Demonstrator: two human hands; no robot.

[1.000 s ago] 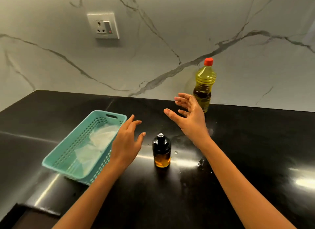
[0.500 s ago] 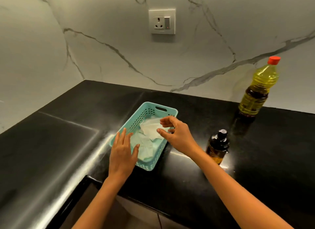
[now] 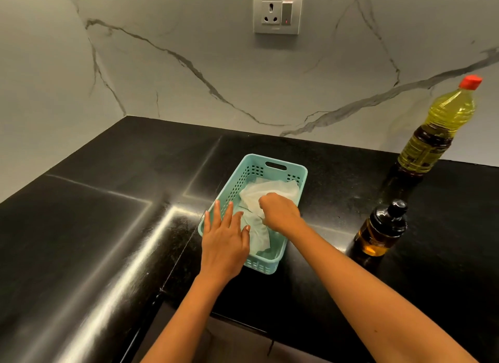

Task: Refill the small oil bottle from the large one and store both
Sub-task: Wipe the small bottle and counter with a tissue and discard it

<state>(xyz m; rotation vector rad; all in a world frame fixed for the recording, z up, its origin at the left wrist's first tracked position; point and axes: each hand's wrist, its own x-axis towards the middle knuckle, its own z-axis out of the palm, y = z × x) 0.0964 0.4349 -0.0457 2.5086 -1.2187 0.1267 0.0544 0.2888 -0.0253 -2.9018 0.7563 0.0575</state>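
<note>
The small dark oil bottle with a black cap stands on the black counter at the right, amber oil in its lower part. Behind it, by the wall, stands the large yellow oil bottle with a red cap. Both hands are off the bottles, at a teal basket in the middle. My left hand lies flat with straight fingers on the basket's near left rim. My right hand is inside the basket, fingers curled round a white tissue.
The black counter turns a corner at the left and ends at a front edge just below the basket. A marble wall with a socket rises behind. Small wet spots show on the counter right of the basket.
My view swung left and closer to the basket. My right hand dropped into the basket and closed on the tissue; my left hand settled on the basket rim.
</note>
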